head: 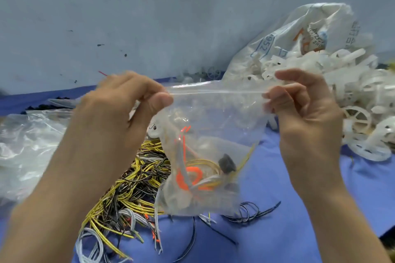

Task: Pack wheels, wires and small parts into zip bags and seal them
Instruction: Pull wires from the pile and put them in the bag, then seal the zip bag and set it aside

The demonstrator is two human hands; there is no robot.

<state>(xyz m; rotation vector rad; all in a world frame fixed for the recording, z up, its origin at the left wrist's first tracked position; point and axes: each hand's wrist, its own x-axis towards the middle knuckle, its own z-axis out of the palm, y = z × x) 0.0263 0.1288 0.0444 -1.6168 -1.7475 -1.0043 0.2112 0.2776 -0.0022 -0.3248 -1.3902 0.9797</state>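
I hold a clear zip bag (215, 117) up in front of me over the blue cloth. My left hand (119, 111) pinches the left end of its zip strip between thumb and fingers. My right hand (303, 113) pinches the right end of the strip. The strip is stretched straight between them. Inside the bag lie orange wire (188, 177), yellow wire, a small black wheel (227, 163) and white plastic parts at the bottom.
A pile of yellow, black and white wires (128, 190) lies on the blue cloth (288, 230) below the bag. White plastic wheels and parts (359, 100) spill from a printed sack (299, 34) at right. Crumpled clear plastic (27, 145) lies at left. A grey wall stands behind.
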